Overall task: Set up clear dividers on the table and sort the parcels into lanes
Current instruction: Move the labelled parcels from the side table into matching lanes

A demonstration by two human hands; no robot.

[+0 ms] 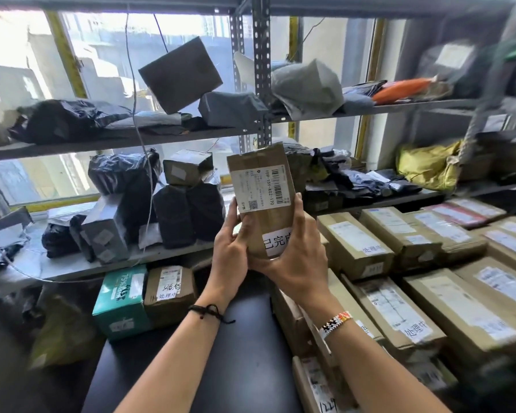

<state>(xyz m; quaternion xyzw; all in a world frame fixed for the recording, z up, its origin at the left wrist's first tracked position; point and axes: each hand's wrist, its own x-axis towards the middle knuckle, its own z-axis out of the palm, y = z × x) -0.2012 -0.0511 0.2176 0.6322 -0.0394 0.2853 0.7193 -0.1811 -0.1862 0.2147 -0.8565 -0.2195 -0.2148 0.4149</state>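
Head-worn view, facing forward and down, close over table (pixel 191 353)

Brown parcel (pixel 261 201) (white label); teal box (pixel 119 302); black table (pixel 236 353).

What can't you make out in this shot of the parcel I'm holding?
Head view:
- the parcel: label's fine print too small.
- white sticker: last character covered by the right hand.
- the parcel's bottom-left corner: covered by the left hand.
- boxes at right edge: motion-blurred, cut off.

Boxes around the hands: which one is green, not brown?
The teal-green box with white print, low on the left, beside a brown box with a handwritten label. All others, including the held parcel, are brown cardboard.
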